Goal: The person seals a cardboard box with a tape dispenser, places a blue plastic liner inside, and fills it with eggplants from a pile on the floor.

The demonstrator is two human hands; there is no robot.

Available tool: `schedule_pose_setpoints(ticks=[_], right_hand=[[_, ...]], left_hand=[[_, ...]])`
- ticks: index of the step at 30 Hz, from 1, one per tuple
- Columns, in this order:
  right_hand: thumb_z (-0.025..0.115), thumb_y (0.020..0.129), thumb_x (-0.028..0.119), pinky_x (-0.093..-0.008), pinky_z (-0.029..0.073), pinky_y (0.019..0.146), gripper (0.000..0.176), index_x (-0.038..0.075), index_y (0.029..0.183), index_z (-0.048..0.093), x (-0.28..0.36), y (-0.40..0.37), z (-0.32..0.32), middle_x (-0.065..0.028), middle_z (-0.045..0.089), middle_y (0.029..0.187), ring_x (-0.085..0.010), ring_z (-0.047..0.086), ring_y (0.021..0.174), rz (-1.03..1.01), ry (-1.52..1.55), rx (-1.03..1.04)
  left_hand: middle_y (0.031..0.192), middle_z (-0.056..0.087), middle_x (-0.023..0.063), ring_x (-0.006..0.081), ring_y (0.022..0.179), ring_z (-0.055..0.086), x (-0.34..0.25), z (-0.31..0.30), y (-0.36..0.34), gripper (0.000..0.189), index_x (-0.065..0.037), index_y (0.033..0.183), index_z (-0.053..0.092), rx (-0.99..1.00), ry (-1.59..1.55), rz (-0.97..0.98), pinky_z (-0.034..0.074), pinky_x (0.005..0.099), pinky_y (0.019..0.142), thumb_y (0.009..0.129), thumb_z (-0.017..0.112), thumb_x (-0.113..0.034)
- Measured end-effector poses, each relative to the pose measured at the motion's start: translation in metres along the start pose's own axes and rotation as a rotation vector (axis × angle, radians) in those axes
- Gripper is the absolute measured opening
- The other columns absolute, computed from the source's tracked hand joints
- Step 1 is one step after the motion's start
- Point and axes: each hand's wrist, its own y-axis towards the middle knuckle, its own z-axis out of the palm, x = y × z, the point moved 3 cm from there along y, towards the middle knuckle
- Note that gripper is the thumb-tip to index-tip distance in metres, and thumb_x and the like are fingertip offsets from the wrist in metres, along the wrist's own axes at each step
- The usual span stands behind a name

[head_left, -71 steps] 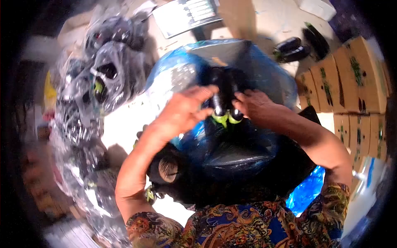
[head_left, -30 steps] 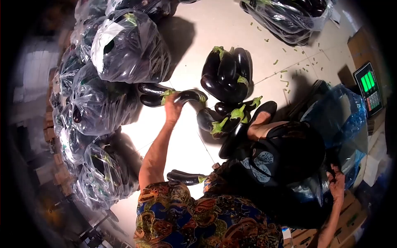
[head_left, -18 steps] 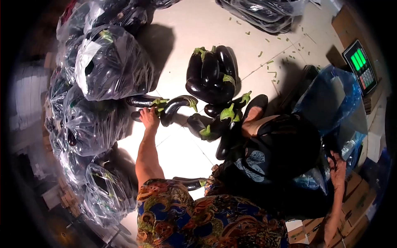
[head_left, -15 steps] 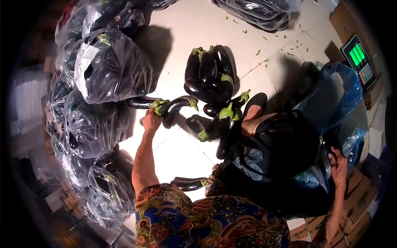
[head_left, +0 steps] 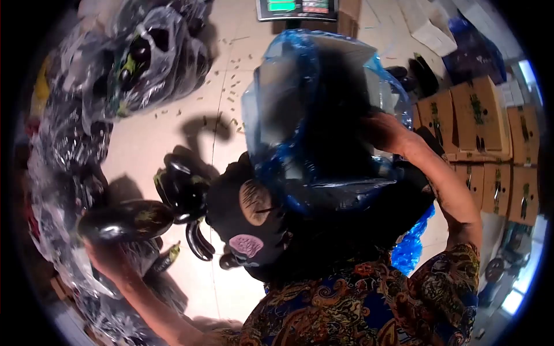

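Note:
My left hand (head_left: 105, 258), at the lower left, grips a large glossy eggplant (head_left: 128, 220) by its left end and holds it up sideways. Beyond its right end, more eggplants (head_left: 187, 190) lie heaped on the floor, and a slim curved one (head_left: 198, 242) rests just nearer to me. Before my knees, a blue plastic bag (head_left: 300, 55) stands wide open, its inside mostly dark. My right hand (head_left: 388, 131) reaches in at the bag's right side; its fingers are lost in deep shadow, so what they hold, if anything, is hidden.
Clear plastic bags filled with eggplants (head_left: 156, 63) line the left side. Behind the blue bag stands a digital scale (head_left: 297, 8) with a green display. Stacked cardboard boxes (head_left: 479, 121) are at the right. Small green bits (head_left: 231, 89) litter the tiled floor.
My view has swung right toward the blue bag. My left hand has lifted an eggplant off the floor. My right hand has come from the bag's outer side to its opening.

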Motion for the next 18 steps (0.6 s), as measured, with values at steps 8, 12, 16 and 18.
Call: schedule_pose_setpoints(ticks=[8,12,16,18], right_hand=[[0.061,0.086,0.016,-0.0418,0.044,0.093,0.030,0.006,0.115,0.059,-0.030,-0.015,0.000,-0.0165,0.059,0.108,-0.0348,0.055,0.104,-0.113,0.212,-0.220],[0.064,0.084,0.015,-0.0413,0.045,0.091,0.031,0.006,0.113,0.059,-0.031,-0.014,0.015,-0.0153,0.059,0.103,-0.0345,0.057,0.101,-0.120,0.239,-0.334],[0.064,0.083,0.018,-0.0427,0.045,0.088,0.028,0.007,0.109,0.059,-0.021,-0.021,0.004,-0.0146,0.058,0.102,-0.0329,0.055,0.101,-0.038,0.128,-0.221],[0.061,0.086,0.022,-0.0443,0.046,0.085,0.024,0.007,0.105,0.059,-0.018,-0.025,-0.002,-0.0144,0.057,0.103,-0.0326,0.054,0.099,-0.045,0.068,-0.243]], left_hand=[[0.124,0.058,0.0124,0.0261,0.115,0.054,-0.225,0.222,0.020,0.050,-0.001,0.131,0.048,0.844,-0.895,-0.134,0.036,0.0428,0.105,0.090,0.057,-0.029],[0.107,0.060,0.0109,0.0187,0.091,0.063,-0.275,0.337,-0.031,0.063,0.000,0.133,0.039,1.164,-0.678,-0.208,0.053,0.0318,0.079,0.083,0.069,-0.023],[0.108,0.060,0.0113,0.0183,0.089,0.062,-0.260,0.425,-0.070,0.061,-0.001,0.131,0.040,1.442,-0.450,-0.384,0.053,0.0291,0.077,0.083,0.070,-0.024],[0.102,0.061,0.0101,0.0201,0.084,0.064,-0.254,0.450,-0.089,0.048,0.000,0.121,0.048,1.347,-0.265,-0.234,0.056,0.0301,0.075,0.086,0.068,-0.026]])
